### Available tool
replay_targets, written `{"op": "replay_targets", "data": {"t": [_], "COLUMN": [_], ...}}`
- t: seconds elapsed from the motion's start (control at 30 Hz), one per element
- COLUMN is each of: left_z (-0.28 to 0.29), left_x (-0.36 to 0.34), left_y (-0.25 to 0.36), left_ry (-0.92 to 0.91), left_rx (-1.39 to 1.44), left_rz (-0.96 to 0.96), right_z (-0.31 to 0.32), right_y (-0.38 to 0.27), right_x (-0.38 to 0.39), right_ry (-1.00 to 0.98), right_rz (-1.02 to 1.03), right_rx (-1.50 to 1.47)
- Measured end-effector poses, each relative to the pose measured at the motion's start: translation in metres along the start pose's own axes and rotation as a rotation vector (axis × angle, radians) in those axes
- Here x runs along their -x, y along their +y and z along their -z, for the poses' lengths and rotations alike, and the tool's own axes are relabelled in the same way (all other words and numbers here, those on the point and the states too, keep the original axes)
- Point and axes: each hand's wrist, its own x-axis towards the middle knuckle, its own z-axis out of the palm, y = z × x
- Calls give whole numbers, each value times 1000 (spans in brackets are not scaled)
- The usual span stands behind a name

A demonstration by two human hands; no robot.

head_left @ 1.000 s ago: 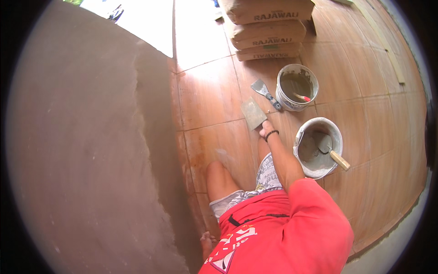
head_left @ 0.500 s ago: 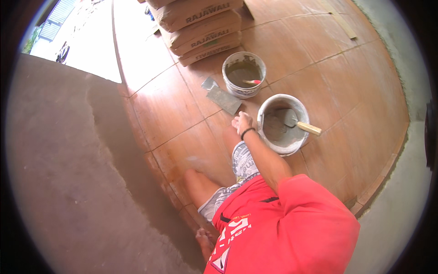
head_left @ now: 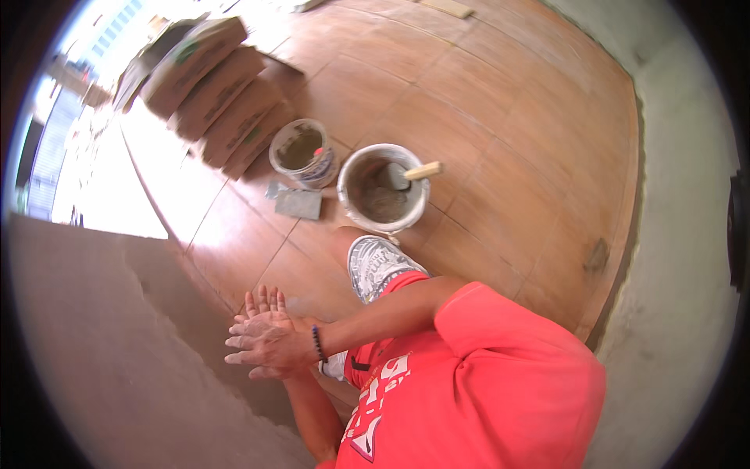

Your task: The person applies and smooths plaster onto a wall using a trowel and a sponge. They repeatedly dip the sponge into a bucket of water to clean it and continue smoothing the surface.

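Observation:
My right hand [head_left: 273,345], with a dark bead bracelet at the wrist, lies across my left hand [head_left: 269,302], fingers stretched out. Fingers of the left hand stick out spread behind it, while most of its palm is covered. Neither hand holds anything. Both are beside a grey wall [head_left: 86,328] with a darker, damp-looking strip. Beyond my knee stands a round white bucket [head_left: 423,209] with grey mortar inside. A trowel [head_left: 424,170] with a wooden handle leans in it. Left of that bucket, a flat grey rectangular plate [head_left: 298,204] lies on the floor.
A smaller bucket [head_left: 322,173] with a red-tipped tool stands behind the plate. Brown paper sacks [head_left: 226,98] are stacked at the far left. A wooden strip [head_left: 447,8] lies on the tiled floor [head_left: 516,156] at the back. Another grey wall [head_left: 680,234] borders the right side.
My right hand has moved from near the plate and bucket back to my left hand, which has come up beside the wall. The view has turned, shifting the buckets and sacks leftward.

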Motion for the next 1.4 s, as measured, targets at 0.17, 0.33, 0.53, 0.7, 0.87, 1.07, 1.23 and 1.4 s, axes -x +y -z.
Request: {"op": "replay_targets", "data": {"t": [0.17,0.33,0.53,0.7,0.87,1.07,1.23,1.4], "left_z": [-18,0,-1,64,68,50,49,66], "left_x": [-17,-14,-1,54,92,77,85,118], "left_y": [-38,-25,48,83,69,44,38,37], "left_ry": [-146,379,835,1028,1181,1162,1044,1100], "left_rx": [-25,-53,-536,-939,-1006,-1078,-1116,-1056], "left_rz": [92,234,342,296,448,469,361,346], "right_z": [8,40,146,342,403,303,266,290], "right_y": [55,129,138,85,82,121,197,211], "right_x": [13,18,45,181,331,292,294,334], "right_ry": [45,97,447,1120,1302,1000,1142,1311], "right_rz": [-223,-488,-555,-593,-1024,-1275,-1185,-1087], "right_rx": [152,347,301,123,-21,-527,-741,-675]}}
